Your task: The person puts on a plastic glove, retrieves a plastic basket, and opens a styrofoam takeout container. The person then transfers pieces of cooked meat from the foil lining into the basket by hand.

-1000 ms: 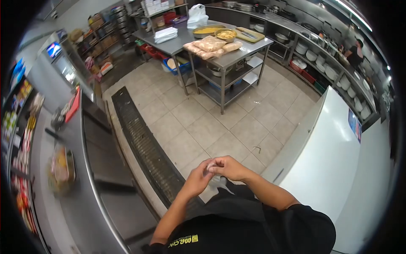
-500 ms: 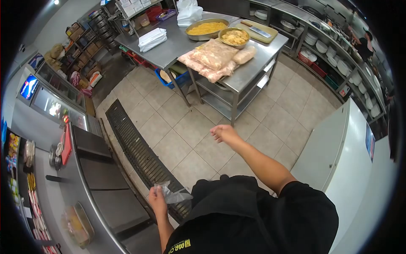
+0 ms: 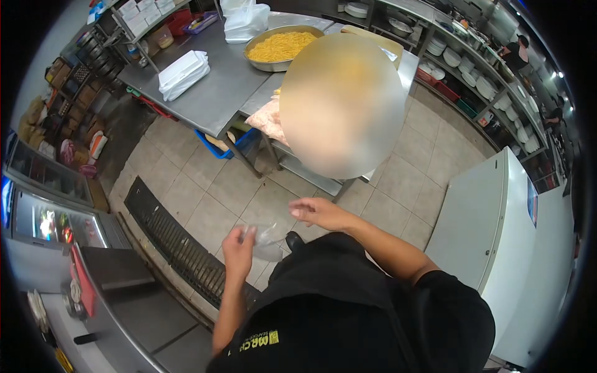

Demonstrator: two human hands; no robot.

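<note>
Left grip pinched a clear plastic bag, which hung between both hands above the floor; right grip was loosely spread near it; beyond, a metal pan sat on the tabletop.

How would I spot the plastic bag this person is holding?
Find the dark slatted floor grate. Near its closer end is the person's left hand, holding the plastic bag out toward the right hand. Unlike the opaque white bag on the steel table, this one is see-through.
</note>
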